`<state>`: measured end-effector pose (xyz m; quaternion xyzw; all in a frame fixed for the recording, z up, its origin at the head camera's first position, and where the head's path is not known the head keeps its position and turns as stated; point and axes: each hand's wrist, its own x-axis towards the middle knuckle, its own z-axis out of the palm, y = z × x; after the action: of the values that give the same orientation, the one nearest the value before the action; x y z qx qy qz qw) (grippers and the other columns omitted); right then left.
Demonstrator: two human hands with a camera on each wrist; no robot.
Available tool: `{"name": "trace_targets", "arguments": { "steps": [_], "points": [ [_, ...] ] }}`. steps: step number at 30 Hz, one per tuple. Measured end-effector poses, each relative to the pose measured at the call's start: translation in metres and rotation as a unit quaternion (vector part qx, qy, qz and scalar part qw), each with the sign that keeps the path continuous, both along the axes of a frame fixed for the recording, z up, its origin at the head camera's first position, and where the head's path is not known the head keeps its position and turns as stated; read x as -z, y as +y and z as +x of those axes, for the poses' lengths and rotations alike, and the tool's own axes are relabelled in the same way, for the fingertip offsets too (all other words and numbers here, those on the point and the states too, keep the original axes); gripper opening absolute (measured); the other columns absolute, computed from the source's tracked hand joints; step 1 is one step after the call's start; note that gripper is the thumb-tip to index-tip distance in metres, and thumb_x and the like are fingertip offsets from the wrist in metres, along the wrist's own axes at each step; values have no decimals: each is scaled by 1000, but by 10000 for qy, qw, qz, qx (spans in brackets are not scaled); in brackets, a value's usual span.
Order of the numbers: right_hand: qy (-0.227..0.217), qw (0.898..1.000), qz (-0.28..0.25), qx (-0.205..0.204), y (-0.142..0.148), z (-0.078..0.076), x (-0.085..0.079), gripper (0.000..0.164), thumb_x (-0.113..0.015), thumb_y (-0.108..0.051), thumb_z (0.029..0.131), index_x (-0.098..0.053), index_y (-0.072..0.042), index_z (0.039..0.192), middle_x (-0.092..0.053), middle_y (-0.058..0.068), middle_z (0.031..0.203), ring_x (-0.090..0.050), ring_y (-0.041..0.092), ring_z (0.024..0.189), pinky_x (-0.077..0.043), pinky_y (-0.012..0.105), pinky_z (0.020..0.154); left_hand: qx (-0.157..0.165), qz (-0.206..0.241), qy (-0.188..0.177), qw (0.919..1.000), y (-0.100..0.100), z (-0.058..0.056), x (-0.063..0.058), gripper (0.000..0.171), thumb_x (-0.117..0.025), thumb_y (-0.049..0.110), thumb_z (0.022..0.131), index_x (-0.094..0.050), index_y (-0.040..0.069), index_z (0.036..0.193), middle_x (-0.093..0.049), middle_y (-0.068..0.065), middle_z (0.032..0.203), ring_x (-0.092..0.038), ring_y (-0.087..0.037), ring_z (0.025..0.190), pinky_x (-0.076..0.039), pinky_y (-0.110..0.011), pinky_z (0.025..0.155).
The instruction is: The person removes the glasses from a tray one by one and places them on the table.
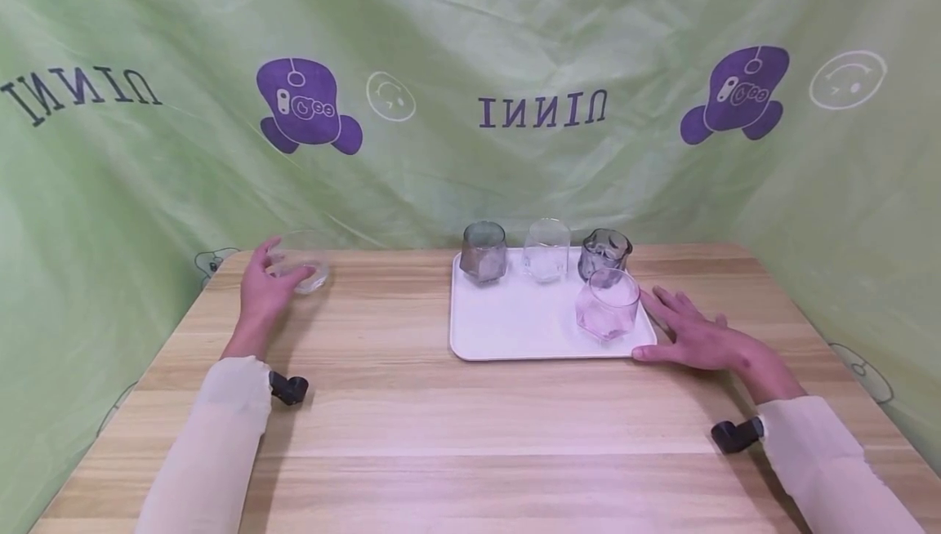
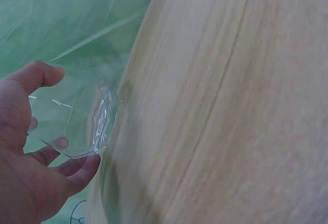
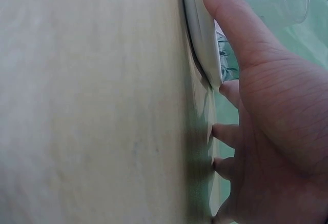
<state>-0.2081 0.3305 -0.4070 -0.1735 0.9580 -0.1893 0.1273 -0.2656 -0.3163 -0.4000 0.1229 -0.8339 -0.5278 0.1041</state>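
Note:
At the far left of the table my left hand [image 1: 266, 295] holds a clear drinking glass [image 1: 314, 274], thumb on one side and fingers curled round the other. The left wrist view shows the glass's thick faceted base [image 2: 101, 121] facing the tabletop. On the right, my right hand [image 1: 698, 340] is spread out at the right end of a white tray [image 1: 515, 338]. Its thumb [image 3: 230, 16] lies along the tray's front corner, while the other fingertips touch down beside the rim. Nearest to it on the tray is a clear, pinkish-looking faceted glass [image 1: 606, 313].
Along the tray's back stand a grey faceted glass [image 1: 484, 252], a clear glass [image 1: 547, 252] and a dark wavy glass [image 1: 605, 252]. The wooden table [image 1: 412, 420] ends at the back against a green printed cloth [image 1: 441, 183].

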Motion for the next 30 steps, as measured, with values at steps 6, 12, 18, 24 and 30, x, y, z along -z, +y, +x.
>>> {"name": "trace_targets", "arguments": {
  "steps": [6, 12, 18, 24, 30],
  "points": [
    [13, 10000, 22, 0, -1, 0, -1, 106, -68, -59, 92, -8, -13, 166, -5, 34, 164, -1, 66, 143, 1, 93, 92, -192, 202, -93, 9996, -4, 0, 1, 100, -81, 36, 91, -15, 29, 166, -28, -13, 163, -36, -38, 141, -38, -54, 112],
    [-12, 10000, 38, -7, -1, 1, 0, 106, -67, -60, 92, -7, -14, 166, -4, 33, 165, -1, 66, 143, 2, 92, 92, -238, 290, -150, 9992, -6, 1, 2, 104, -81, 39, 90, -12, 31, 166, -23, -14, 165, -34, -41, 142, -36, -57, 113],
    [-16, 10000, 18, 4, 0, 0, 1, 107, -68, -59, 92, -6, -14, 166, -3, 33, 165, 0, 66, 143, 2, 92, 92, -183, 264, -126, 9994, -7, 0, 1, 105, -80, 41, 90, -10, 29, 166, -21, -15, 166, -29, -42, 145, -34, -58, 114],
    [-34, 10000, -4, -3, 1, 0, 1, 107, -68, -59, 92, -6, -13, 166, -3, 33, 165, 0, 66, 143, 3, 92, 92, -180, 334, -176, 9991, -8, -1, 1, 104, -80, 37, 91, -9, 28, 166, -20, -15, 167, -28, -42, 146, -32, -57, 116],
    [-23, 10000, 10, -7, 1, 0, 1, 107, -68, -59, 92, -6, -14, 166, -3, 33, 165, -1, 65, 143, 3, 92, 92, -202, 290, -154, 9993, -9, -2, 1, 103, -80, 35, 91, -10, 26, 166, -20, -18, 166, -28, -43, 146, -30, -58, 117]
  ]
}}
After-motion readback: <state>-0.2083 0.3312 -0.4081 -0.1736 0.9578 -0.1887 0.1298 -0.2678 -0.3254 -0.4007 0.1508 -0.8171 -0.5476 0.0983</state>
